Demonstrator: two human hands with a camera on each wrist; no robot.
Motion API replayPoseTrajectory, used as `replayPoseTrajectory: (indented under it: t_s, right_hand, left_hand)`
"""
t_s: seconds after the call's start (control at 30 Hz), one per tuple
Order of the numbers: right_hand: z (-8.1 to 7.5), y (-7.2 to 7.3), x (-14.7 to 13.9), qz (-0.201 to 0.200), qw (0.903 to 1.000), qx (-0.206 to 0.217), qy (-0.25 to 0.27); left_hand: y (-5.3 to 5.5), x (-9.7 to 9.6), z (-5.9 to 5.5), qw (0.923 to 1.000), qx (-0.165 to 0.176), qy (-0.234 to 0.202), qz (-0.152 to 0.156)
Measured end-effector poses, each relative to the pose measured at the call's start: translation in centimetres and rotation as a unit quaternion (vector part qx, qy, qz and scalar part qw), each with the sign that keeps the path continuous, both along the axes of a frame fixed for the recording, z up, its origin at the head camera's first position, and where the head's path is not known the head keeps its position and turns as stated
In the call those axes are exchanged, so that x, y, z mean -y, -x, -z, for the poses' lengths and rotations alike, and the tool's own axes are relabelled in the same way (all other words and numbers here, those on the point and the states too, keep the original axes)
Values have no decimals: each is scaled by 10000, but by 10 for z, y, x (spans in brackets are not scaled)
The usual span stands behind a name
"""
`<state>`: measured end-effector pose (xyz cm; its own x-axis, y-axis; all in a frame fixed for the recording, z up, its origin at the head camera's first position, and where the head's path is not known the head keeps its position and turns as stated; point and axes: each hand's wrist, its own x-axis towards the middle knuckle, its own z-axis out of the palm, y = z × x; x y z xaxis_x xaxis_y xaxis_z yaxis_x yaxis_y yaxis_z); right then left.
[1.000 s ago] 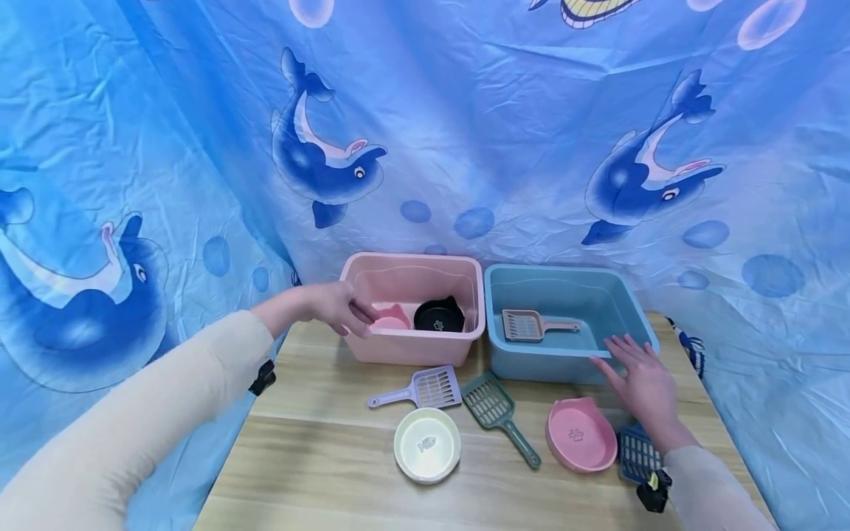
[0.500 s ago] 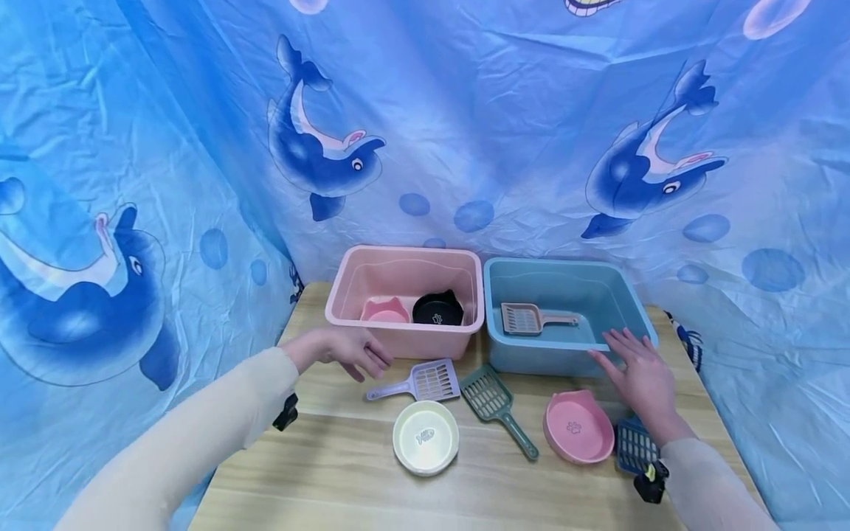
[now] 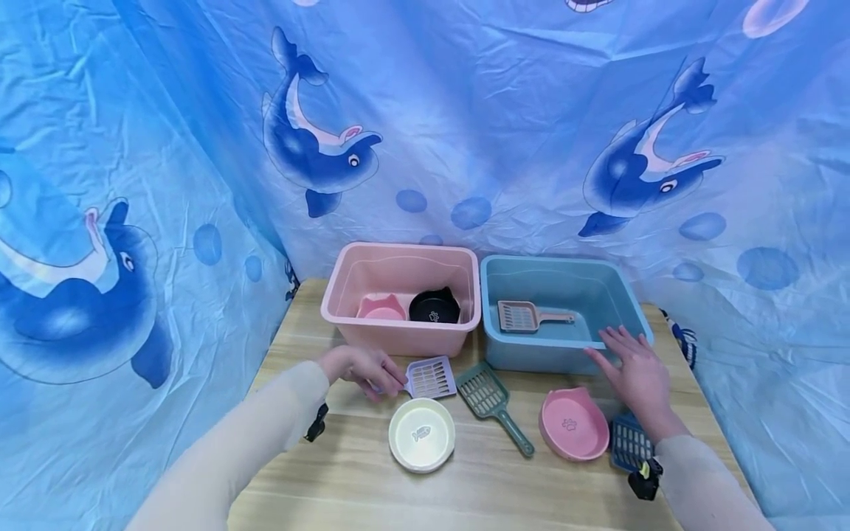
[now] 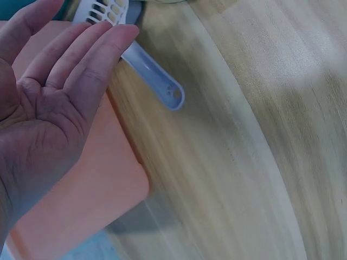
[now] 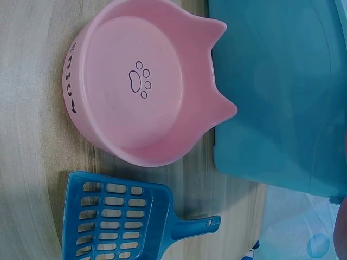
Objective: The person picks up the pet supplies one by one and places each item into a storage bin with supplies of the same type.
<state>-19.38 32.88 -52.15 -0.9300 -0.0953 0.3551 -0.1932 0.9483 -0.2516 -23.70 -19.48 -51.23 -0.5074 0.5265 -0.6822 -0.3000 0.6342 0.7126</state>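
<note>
Left hand [image 3: 368,369]: just over the handle of the lavender litter scoop [image 3: 432,378], whose slotted head points to 3 o'clock. Left wrist view shows fingers loosely extended, palm bare, nothing gripped; fingertips overlap the scoop's neck, contact cannot be told. Same view gives the smooth handle's rounded end and hanging hole, which the hand covers in the head view.

Right hand [image 3: 637,376]: fingers straight and spread, holding nothing, tips at the near rim of the blue litter box [image 3: 551,355], toward its 4 o'clock corner. Only a sliver of this hand enters the right wrist view.

At 8 o'clock from the right hand, the pink cat-eared bowl [image 3: 574,424], glossy, round, paw print inside; right wrist view adds "ENJOY" on its outer wall. At 6 o'clock, the dark blue litter scoop [image 3: 631,442]; its short handle shows fully only from the right wrist.

The cream fishbone bowl [image 3: 422,435] lies at 6 o'clock from the lavender scoop; the green litter scoop [image 3: 501,417] at 4.

Head view alone shows box contents: beige scoop [image 3: 556,318] in the blue; smaller-looking pink bowl [image 3: 381,310] and black bowl [image 3: 434,306] in the pink litter box [image 3: 412,339].

Table [image 3: 332,472] wood-grained; dolphin-print sheet [image 3: 465,110] creased, at 12.
</note>
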Motion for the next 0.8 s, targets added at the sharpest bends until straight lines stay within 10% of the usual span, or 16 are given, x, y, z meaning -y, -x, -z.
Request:
replayPoseTrajectory:
  t_s: [0.8]
  right_hand:
    - [2, 0, 0, -4, 9998, -212, 39]
  left_hand:
    - [-6, -17, 37, 9980, 545, 10, -334]
